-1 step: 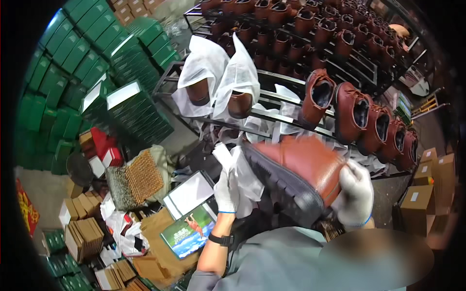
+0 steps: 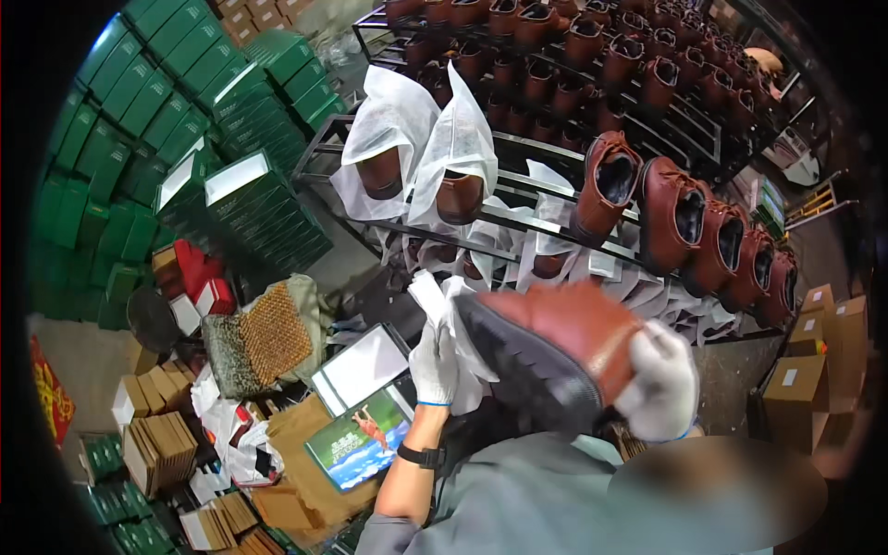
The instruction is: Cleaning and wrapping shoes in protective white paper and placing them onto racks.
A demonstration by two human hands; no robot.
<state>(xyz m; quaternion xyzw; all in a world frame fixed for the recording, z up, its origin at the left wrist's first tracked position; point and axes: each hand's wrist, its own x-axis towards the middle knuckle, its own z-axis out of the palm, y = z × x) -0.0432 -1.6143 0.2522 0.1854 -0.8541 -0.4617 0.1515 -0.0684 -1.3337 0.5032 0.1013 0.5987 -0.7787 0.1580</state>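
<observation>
My right hand (image 2: 659, 384), in a white glove, grips a brown leather shoe (image 2: 578, 338) by its end on the right. The shoe is tilted, its thick black sole facing left and down, and motion blurs its upper part. My left hand (image 2: 433, 370), also gloved, pinches a thin white cloth bag (image 2: 470, 356), whose top sticks up above the fingers. The shoe's far left end meets the bag; I cannot tell whether it is inside.
Ahead, a black metal rack (image 2: 527, 217) carries brown shoes (image 2: 606, 190) and two shoes under white bags (image 2: 453, 143). Green boxes (image 2: 264, 208) are stacked at the left. A padded seat (image 2: 268, 338) and an open box (image 2: 361, 370) lie left of me; cartons (image 2: 795, 384) stand right.
My right hand has shifted left, bringing the shoe closer to the bag. My left hand stays nearly in place, still holding the bag.
</observation>
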